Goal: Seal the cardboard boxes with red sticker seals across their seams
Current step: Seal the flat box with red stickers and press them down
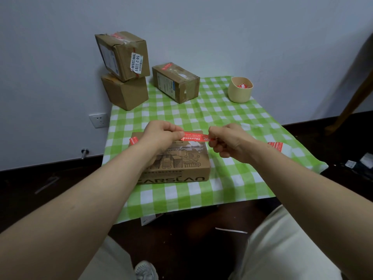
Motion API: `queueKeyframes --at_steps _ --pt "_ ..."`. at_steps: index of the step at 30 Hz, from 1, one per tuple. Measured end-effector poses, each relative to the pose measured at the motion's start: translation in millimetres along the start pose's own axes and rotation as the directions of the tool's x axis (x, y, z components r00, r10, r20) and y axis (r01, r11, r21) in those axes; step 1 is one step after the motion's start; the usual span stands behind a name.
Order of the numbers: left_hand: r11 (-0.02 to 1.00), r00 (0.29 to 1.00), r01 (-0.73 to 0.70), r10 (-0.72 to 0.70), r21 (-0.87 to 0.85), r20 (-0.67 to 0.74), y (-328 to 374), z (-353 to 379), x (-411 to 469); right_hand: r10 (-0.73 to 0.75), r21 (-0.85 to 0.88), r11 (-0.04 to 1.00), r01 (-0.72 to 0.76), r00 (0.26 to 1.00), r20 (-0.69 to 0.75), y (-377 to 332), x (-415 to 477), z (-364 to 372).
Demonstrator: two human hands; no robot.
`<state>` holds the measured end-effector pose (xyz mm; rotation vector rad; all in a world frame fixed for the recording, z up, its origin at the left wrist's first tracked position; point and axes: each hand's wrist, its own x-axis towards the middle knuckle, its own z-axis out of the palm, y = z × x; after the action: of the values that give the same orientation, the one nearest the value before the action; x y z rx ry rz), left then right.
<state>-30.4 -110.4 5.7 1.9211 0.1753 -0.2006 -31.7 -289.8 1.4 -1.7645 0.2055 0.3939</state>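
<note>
from the head view, the left hand point(161, 134) and right hand point(226, 142) each pinch one end of a red sticker point(195, 137), stretched left to right just above the box point(173, 160) on the tabletop point(232, 118), equally near both grips.

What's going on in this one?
A person pinches a red sticker by its ends with the left hand and right hand, stretched over the flat box on the checked cloth; it does not look pressed down yet. Another red seal already sits at that box's left edge. Three more boxes stand at the back, near a cup.
</note>
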Motion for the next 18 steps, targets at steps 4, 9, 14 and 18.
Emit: queueKeyframes --at_steps 4,9,14,18 --pt "1.000 1.000 -0.017 0.016 0.020 0.019 4 0 -4 0.020 0.094 0.995 -0.024 0.999 0.037 2 -2 -2" --pt "0.998 0.999 -0.047 0.045 0.048 0.029 10 -4 -10 0.018 0.164 0.986 -0.027 0.998 0.057 5 -4 -5" --pt "0.994 0.997 -0.076 0.074 0.079 0.024 14 -5 -13 -0.003 0.164 0.987 -0.006 0.999 0.054 4 -6 -8" --pt "0.994 0.997 -0.080 0.079 0.072 0.019 16 -6 -15 -0.020 0.161 0.987 0.013 0.999 0.044 3 -7 -9"
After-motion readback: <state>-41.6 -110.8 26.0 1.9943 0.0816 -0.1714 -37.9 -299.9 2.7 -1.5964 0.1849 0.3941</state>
